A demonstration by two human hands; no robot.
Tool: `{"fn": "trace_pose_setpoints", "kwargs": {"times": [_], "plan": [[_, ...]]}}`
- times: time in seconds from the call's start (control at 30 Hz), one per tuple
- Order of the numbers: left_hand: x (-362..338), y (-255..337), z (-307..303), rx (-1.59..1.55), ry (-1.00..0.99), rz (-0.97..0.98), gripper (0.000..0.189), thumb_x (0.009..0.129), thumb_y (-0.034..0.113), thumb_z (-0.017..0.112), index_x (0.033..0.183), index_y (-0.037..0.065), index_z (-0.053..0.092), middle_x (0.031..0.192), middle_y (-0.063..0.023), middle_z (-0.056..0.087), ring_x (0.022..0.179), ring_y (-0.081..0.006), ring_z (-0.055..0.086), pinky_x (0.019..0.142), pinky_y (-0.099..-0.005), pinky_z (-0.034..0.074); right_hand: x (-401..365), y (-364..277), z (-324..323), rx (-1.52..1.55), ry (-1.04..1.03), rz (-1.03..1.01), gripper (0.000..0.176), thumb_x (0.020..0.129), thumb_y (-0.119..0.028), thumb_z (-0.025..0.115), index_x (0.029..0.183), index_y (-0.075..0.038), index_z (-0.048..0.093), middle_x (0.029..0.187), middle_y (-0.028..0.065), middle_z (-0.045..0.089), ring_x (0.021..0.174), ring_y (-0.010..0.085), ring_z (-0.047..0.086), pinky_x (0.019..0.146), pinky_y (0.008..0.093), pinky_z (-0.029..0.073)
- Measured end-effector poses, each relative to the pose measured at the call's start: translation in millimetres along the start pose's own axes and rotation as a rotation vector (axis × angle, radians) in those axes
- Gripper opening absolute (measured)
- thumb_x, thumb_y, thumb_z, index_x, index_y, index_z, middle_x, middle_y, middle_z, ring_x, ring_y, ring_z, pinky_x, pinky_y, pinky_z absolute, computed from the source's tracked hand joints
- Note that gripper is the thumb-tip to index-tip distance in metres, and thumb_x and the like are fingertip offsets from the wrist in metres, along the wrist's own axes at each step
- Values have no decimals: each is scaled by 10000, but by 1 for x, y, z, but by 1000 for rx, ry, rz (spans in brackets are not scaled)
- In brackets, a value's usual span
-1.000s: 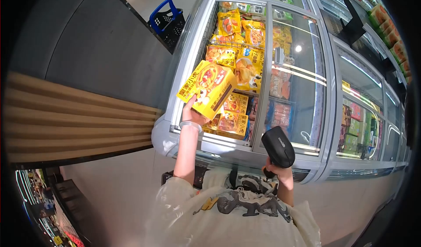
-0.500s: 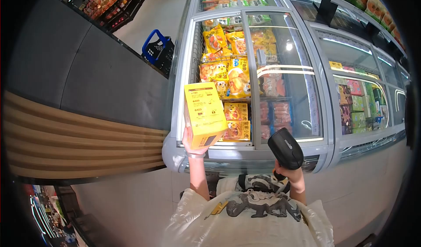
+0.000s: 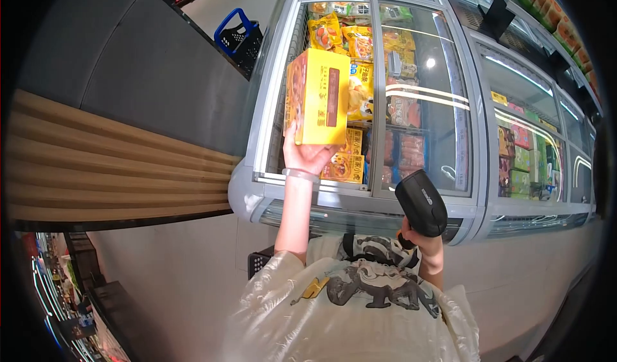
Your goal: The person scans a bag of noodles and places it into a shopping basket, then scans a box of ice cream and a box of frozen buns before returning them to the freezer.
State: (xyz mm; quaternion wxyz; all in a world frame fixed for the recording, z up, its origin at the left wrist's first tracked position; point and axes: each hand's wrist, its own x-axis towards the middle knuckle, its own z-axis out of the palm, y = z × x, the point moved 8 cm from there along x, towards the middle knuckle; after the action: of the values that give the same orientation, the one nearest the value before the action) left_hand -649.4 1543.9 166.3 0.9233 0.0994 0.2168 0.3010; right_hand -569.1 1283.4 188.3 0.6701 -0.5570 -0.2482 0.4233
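My left hand (image 3: pixel 307 153) grips a yellow box (image 3: pixel 316 98) from its near end and holds it over the open side of a chest freezer (image 3: pixel 265 162). A dark red label panel shows on the box's upper face. Wrapped around the handle of a black barcode scanner (image 3: pixel 421 202), my right hand (image 3: pixel 421 238) stays near the freezer's front edge. Under the held box lie yellow food bags (image 3: pixel 361 92) and, nearer to me, yellow cartons (image 3: pixel 347 162) with printed pictures.
A sliding glass lid (image 3: pixel 427 105) covers the freezer's right half. Further right stands a second freezer (image 3: pixel 533 137) with colourful boxes. A blue-handled black basket (image 3: pixel 239 40) is beyond the dark counter (image 3: pixel 167 72) on the left.
My left hand has moved the yellow box forward, farther over the freezer, and turned it so another face shows. The scanner stays in my right hand, nearly in place.
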Motion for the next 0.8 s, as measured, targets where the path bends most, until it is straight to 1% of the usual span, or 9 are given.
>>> {"fn": "trace_pose_setpoints", "kwargs": {"times": [0.1,0.17,0.23,0.37,0.57,0.67,0.73,0.77,0.8], "plan": [[15,-3,0,-13,163,35,526,752,458,489,1142,106,448,1161,-124,462,1072,-311,424,895,-511,322,-6,1,-3,-198,10,-65,404,612,59,575,1011,9,533,820,46,562,680,112,527,610,249,439],[19,-9,0,-131,193,34,487,783,428,452,1138,94,451,1152,-129,470,1066,-315,427,889,-501,332,-8,-1,-2,-177,5,-60,404,616,48,580,1015,5,534,843,53,571,703,121,535,631,255,440],[19,-15,-1,-226,266,16,444,816,413,396,1115,92,468,1141,-123,479,1055,-316,430,884,-490,339,-8,-3,4,25,-36,-7,404,619,35,589,1018,1,536,873,62,583,744,138,547,669,265,440],[19,-22,-2,-284,231,-14,427,839,405,336,1091,91,478,1141,-117,480,1051,-311,424,869,-484,349,-9,2,7,-433,-28,-121,420,610,6,618,1021,-3,532,929,89,586,832,190,552,759,286,415],[1,-31,5,-212,265,-112,484,800,474,381,1103,103,454,1081,-118,466,958,-287,431,881,-467,316,0,-38,46,-676,-35,-407,401,599,-21,646,983,6,533,909,86,583,818,188,550,766,292,413],[-13,-44,3,-171,369,-111,524,769,511,431,1107,111,443,1058,-127,437,901,-275,428,885,-464,293,24,-17,21,-422,171,-189,309,637,-6,615,935,2,536,810,55,567,722,143,538,668,276,430],[-16,-52,-6,-91,294,-65,490,757,460,518,1100,120,437,1074,-126,415,968,-274,436,856,-450,373,34,-40,22,-4,250,-94,205,678,12,569,880,-10,537,732,25,528,645,101,503,570,249,408],[-17,-56,-7,-35,236,-35,484,752,439,543,1102,124,432,1071,-122,418,977,-269,443,845,-441,397,37,-49,19,-22,267,-119,363,677,-8,554,1034,-21,487,749,41,486,615,112,470,578,244,385],[-18,-61,-6,19,179,-6,482,747,418,568,1104,127,427,1068,-119,422,987,-265,449,834,-432,422,38,-53,13,-3,299,-135,355,678,-12,555,1027,-18,487,749,44,488,615,112,470,574,243,382]]}}
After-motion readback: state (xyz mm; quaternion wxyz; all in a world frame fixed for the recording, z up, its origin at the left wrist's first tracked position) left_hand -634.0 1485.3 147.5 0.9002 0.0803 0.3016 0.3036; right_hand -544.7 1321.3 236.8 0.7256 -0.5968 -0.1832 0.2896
